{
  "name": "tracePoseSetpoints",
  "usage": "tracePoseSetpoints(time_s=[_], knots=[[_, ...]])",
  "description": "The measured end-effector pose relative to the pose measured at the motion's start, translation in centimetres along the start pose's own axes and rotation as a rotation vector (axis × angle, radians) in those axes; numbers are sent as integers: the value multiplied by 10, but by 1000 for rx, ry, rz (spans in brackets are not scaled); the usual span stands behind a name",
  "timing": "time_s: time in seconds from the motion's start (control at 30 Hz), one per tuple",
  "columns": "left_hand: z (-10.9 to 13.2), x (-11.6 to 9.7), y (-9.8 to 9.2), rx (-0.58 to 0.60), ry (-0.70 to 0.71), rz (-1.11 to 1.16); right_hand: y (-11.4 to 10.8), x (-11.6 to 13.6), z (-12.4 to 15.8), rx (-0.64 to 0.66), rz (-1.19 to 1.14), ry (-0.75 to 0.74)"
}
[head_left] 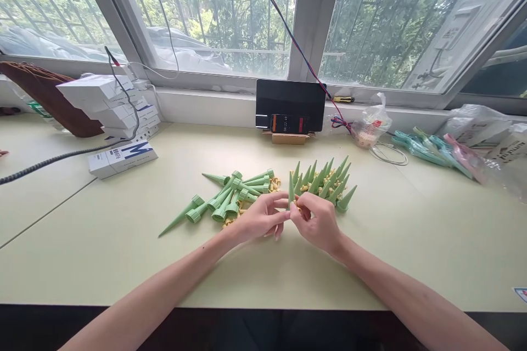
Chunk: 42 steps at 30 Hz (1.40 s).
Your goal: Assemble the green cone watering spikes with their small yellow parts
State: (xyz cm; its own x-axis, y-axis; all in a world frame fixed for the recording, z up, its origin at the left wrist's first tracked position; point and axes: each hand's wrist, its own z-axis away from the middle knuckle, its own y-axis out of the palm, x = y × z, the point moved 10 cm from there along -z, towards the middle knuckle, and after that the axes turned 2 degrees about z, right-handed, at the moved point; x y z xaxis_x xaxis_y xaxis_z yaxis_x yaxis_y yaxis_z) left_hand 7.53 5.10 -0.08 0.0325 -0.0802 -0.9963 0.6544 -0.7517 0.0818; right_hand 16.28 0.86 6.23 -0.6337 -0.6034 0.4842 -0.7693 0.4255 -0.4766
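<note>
Between my two hands a green cone-shaped spike (291, 189) stands point up. My left hand (265, 216) holds it near its base with thumb and fingers. My right hand (315, 218) pinches at its lower end, where a bit of yellow shows; the small part there is mostly hidden. To the left lies a loose pile of green spikes (222, 200) with ribbed caps, pointing various ways. Small yellow pieces (229, 221) lie under and beside that pile. Behind my right hand, several green spikes (325, 181) stand upright in a cluster with yellow pieces among them.
A phone (286, 123) leans on a black tablet (290, 101) by the window. White boxes (123, 159) and a dark cable (74, 154) are at left. Knotted plastic bag (373, 123), white cable (389, 154) and teal and pink straps (440, 151) lie at right.
</note>
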Motion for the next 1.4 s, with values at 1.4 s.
tracePoseSetpoints(time_s=[1.4], knots=[[1,-1,3,37,33,-37,7,-2,7,36,3,45]])
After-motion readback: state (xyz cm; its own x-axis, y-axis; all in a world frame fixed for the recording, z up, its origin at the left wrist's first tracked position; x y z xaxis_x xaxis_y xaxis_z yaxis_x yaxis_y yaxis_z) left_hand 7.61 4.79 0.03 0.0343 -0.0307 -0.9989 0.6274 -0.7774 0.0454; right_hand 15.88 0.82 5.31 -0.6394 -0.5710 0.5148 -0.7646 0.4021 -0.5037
